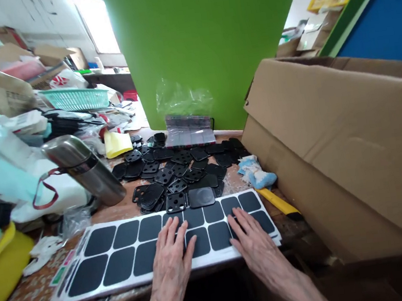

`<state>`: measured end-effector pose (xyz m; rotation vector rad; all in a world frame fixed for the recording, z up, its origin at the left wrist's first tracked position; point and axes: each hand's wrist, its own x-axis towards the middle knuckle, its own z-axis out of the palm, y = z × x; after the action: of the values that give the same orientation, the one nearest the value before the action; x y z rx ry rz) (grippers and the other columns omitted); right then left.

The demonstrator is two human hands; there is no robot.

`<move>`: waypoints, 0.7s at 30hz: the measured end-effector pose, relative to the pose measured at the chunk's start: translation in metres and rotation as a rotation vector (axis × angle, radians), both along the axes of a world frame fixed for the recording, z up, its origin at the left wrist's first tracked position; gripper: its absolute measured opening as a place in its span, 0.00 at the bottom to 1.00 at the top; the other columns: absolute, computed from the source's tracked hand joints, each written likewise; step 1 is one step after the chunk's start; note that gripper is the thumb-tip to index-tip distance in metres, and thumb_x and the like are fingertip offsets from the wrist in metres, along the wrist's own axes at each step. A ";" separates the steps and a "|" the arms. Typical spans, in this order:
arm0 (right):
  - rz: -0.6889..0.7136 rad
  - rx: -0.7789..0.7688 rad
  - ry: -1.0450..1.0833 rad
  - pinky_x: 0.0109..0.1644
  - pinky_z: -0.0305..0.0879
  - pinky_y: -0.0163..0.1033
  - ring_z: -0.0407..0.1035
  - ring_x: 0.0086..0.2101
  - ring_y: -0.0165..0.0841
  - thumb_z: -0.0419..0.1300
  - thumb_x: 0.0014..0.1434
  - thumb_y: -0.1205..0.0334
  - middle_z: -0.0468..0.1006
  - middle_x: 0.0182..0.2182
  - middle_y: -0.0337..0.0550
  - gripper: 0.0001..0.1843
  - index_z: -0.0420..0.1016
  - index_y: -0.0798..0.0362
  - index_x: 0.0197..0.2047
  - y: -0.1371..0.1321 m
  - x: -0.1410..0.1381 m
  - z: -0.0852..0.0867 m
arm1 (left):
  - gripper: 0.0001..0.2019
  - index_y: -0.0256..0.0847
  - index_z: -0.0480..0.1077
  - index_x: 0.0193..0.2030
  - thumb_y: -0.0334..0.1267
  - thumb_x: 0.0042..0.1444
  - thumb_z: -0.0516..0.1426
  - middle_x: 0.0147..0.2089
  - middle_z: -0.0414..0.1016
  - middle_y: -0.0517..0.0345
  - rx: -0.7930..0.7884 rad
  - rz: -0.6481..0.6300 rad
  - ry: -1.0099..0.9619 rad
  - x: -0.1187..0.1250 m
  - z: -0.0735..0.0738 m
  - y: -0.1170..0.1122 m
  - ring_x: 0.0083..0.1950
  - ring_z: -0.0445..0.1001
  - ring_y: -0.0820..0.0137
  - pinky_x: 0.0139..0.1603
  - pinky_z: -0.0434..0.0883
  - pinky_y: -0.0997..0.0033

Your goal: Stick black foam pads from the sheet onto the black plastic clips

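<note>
A stack of white sheets bearing two rows of black rounded squares (122,264) lies along the front of the table. My left hand (172,253) rests on the top sheet near its middle, fingers spread and flat. Toward the sheet's right end, my right hand (252,240) also lies flat with its fingers stretched out. Neither hand grips anything. Just beyond the sheet is a heap of black plastic plates (179,165), some with round holes. Two plates, one holed (175,202) and one solid (202,197), sit side by side at the sheet's far edge.
A steel thermos (88,170) and a yellow container (1,268) stand at the left, before a cluttered pile with a turquoise basket (75,98). At the right are a yellow-handled tool (276,202), a blue-white cloth (256,173) and a large cardboard box (345,151). A green panel (208,36) rises behind.
</note>
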<state>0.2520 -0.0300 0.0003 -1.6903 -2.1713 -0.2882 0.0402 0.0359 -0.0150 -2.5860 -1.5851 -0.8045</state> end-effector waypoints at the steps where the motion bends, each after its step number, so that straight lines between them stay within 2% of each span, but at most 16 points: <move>1: 0.011 0.007 -0.041 0.51 0.65 0.52 0.58 0.55 0.47 0.51 0.59 0.61 0.63 0.55 0.60 0.24 0.59 0.61 0.58 0.002 0.004 -0.003 | 0.17 0.35 0.66 0.50 0.41 0.57 0.51 0.54 0.65 0.45 0.003 -0.008 0.004 -0.001 0.000 0.002 0.58 0.59 0.57 0.54 0.65 0.53; 3: 0.050 -0.016 -0.068 0.51 0.65 0.50 0.58 0.55 0.47 0.52 0.59 0.61 0.64 0.55 0.58 0.23 0.61 0.60 0.56 0.004 0.007 -0.003 | 0.16 0.36 0.66 0.49 0.41 0.56 0.51 0.52 0.66 0.46 0.013 -0.022 0.008 -0.004 0.001 0.004 0.57 0.61 0.58 0.53 0.66 0.54; 6: 0.057 -0.103 0.010 0.50 0.66 0.44 0.66 0.48 0.39 0.51 0.60 0.61 0.72 0.47 0.49 0.14 0.68 0.54 0.48 0.018 0.012 0.014 | 0.16 0.36 0.67 0.48 0.41 0.56 0.52 0.51 0.67 0.45 0.060 -0.019 0.024 -0.005 0.000 0.006 0.56 0.62 0.57 0.52 0.67 0.53; 8: 0.022 -0.155 0.044 0.49 0.66 0.40 0.68 0.43 0.34 0.50 0.61 0.63 0.74 0.41 0.45 0.10 0.69 0.53 0.43 0.044 0.020 0.026 | 0.16 0.35 0.67 0.48 0.40 0.55 0.52 0.51 0.68 0.44 0.102 -0.005 0.041 -0.004 -0.002 0.006 0.56 0.62 0.56 0.52 0.66 0.51; 10: -0.020 -0.159 0.037 0.48 0.65 0.38 0.67 0.42 0.33 0.49 0.61 0.64 0.73 0.40 0.45 0.10 0.68 0.54 0.44 0.081 0.031 0.031 | 0.16 0.35 0.67 0.48 0.39 0.55 0.53 0.51 0.68 0.44 0.138 -0.002 0.055 -0.003 -0.003 0.005 0.56 0.62 0.55 0.52 0.66 0.51; 13: -0.082 -0.152 0.010 0.49 0.63 0.40 0.66 0.43 0.34 0.51 0.60 0.65 0.71 0.40 0.48 0.11 0.68 0.57 0.45 0.137 0.044 0.024 | 0.16 0.35 0.67 0.48 0.39 0.54 0.53 0.51 0.68 0.44 0.175 0.003 0.066 -0.003 -0.004 0.004 0.55 0.63 0.55 0.51 0.67 0.51; 15: -0.122 -0.153 -0.017 0.49 0.62 0.44 0.65 0.44 0.36 0.52 0.60 0.64 0.70 0.42 0.47 0.11 0.67 0.57 0.46 0.165 0.047 0.014 | 0.16 0.36 0.67 0.48 0.39 0.54 0.53 0.51 0.69 0.45 0.182 0.017 0.070 -0.003 -0.004 0.004 0.55 0.63 0.56 0.50 0.68 0.52; 18: -0.172 -0.175 -0.054 0.47 0.62 0.48 0.65 0.43 0.36 0.54 0.60 0.60 0.69 0.43 0.45 0.13 0.66 0.57 0.47 0.185 0.047 0.002 | 0.16 0.37 0.66 0.49 0.39 0.54 0.54 0.50 0.69 0.46 0.184 0.026 0.069 -0.003 -0.004 0.004 0.54 0.63 0.57 0.50 0.68 0.53; 21: -0.181 -0.205 -0.078 0.46 0.63 0.47 0.66 0.42 0.36 0.54 0.60 0.57 0.69 0.43 0.45 0.14 0.66 0.56 0.47 0.187 0.049 -0.003 | 0.16 0.37 0.66 0.49 0.39 0.54 0.53 0.51 0.68 0.47 0.184 0.030 0.067 -0.003 -0.005 0.003 0.55 0.63 0.57 0.51 0.67 0.54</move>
<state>0.3013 0.1569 -0.0026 -2.0258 -2.1685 -0.1867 0.0368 0.0394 -0.0201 -2.4294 -1.4535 -0.8114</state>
